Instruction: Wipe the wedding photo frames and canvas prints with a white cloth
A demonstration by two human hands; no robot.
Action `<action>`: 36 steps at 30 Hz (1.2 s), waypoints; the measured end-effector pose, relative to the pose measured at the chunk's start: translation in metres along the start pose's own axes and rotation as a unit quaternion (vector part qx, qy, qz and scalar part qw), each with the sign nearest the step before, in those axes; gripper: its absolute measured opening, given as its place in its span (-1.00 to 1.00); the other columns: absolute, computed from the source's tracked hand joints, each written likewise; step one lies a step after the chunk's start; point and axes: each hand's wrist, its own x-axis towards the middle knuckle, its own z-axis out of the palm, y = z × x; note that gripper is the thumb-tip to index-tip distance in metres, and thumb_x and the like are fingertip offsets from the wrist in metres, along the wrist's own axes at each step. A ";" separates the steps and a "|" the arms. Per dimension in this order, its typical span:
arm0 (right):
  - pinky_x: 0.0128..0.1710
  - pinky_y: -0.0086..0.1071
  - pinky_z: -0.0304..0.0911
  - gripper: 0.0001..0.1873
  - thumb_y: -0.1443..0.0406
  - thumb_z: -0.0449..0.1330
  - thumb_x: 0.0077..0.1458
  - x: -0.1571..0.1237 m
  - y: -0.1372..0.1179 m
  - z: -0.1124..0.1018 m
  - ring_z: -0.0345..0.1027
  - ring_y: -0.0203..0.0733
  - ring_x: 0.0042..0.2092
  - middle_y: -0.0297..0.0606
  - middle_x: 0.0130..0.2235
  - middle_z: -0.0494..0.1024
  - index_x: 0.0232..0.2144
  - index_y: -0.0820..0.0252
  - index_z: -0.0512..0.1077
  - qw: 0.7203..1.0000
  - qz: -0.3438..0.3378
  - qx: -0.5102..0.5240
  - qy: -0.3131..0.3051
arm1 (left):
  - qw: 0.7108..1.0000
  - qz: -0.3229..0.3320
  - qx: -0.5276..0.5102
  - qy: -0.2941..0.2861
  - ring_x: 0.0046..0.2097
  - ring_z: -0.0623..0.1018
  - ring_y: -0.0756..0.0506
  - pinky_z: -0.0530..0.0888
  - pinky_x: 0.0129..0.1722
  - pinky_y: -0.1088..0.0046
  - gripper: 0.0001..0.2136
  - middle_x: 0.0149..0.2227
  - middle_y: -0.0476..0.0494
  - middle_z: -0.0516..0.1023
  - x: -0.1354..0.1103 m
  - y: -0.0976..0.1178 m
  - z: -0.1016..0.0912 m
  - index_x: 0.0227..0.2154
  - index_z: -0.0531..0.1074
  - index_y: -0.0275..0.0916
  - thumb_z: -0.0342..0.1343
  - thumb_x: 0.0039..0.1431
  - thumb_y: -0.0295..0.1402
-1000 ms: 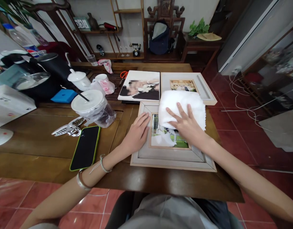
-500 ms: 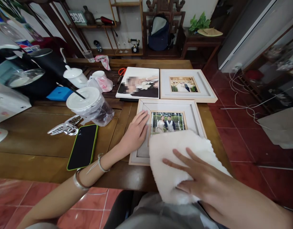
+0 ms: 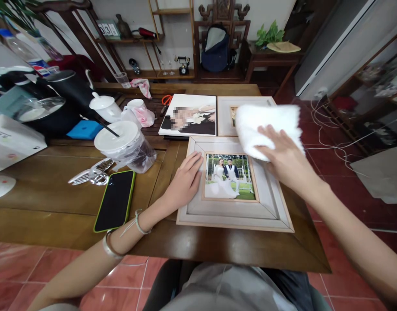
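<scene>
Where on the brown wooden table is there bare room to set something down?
Left of the black phone in its lime-green case, the table is bare to its near edge. A narrower strip lies between the pale rectangular wooden picture frame and that edge. It is crowded around the white-lidded plastic cup and white lidded pot.

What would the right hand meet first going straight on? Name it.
Beyond the fluffy white cloth it holds, the right hand would likely meet the far pale rectangular wooden picture frame, though height is unclear.
</scene>
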 end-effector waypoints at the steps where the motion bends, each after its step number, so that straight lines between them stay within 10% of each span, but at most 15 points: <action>1: 0.28 0.13 -0.24 -0.41 0.63 -0.08 0.01 0.001 -0.001 0.008 -0.26 0.18 0.35 -0.06 0.34 0.02 0.07 0.26 0.37 1.000 -0.012 -0.020 -0.017 | 1.000 0.000 0.001 -0.001 0.34 0.09 -0.21 0.12 0.30 0.04 -0.59 0.27 -0.36 0.20 0.000 0.000 0.000 0.21 0.17 -0.36 -0.18 0.34 -0.39; 6: 0.20 0.25 -0.06 -0.45 0.59 0.13 -0.05 -0.012 -0.017 0.024 0.04 0.30 0.26 0.10 0.19 0.27 0.02 0.23 0.43 0.993 -0.052 -0.101 -0.031 | 1.000 0.006 0.000 0.013 0.34 0.11 -0.22 0.14 0.29 0.00 -0.59 0.27 -0.34 0.21 0.000 -0.001 0.002 0.21 0.17 -0.32 -0.18 0.34 -0.40; 17: -0.01 -0.02 0.36 -0.44 0.52 0.12 -0.24 -0.079 -0.092 -0.029 0.42 0.12 -0.03 -0.10 -0.10 0.53 -0.15 0.00 0.48 0.991 -0.123 0.036 -0.045 | 1.000 0.017 0.000 0.025 0.33 0.12 -0.23 0.15 0.28 -0.01 -0.59 0.25 -0.38 0.24 -0.001 -0.002 0.004 0.21 0.18 -0.36 -0.17 0.33 -0.41; 28: 0.16 0.45 -0.23 -0.30 0.64 0.04 -0.18 -0.012 -0.048 0.020 -0.34 0.40 0.33 0.07 0.35 -0.07 0.09 0.30 0.35 0.999 -0.009 -0.037 -0.010 | 1.000 0.013 -0.009 0.012 0.34 0.10 -0.22 0.12 0.30 0.03 -0.58 0.26 -0.40 0.21 -0.001 -0.002 0.002 0.21 0.18 -0.40 -0.18 0.34 -0.39; 36: 0.15 0.46 -0.23 -0.33 0.62 0.11 -0.10 0.002 -0.082 0.023 -0.30 0.45 0.31 -0.08 0.34 0.02 0.06 0.07 0.42 0.982 -0.113 -0.001 -0.153 | 0.999 0.026 -0.020 0.025 0.34 0.10 -0.19 0.13 0.30 -0.01 -0.60 0.27 -0.34 0.22 -0.001 -0.005 0.003 0.21 0.17 -0.32 -0.25 0.36 -0.42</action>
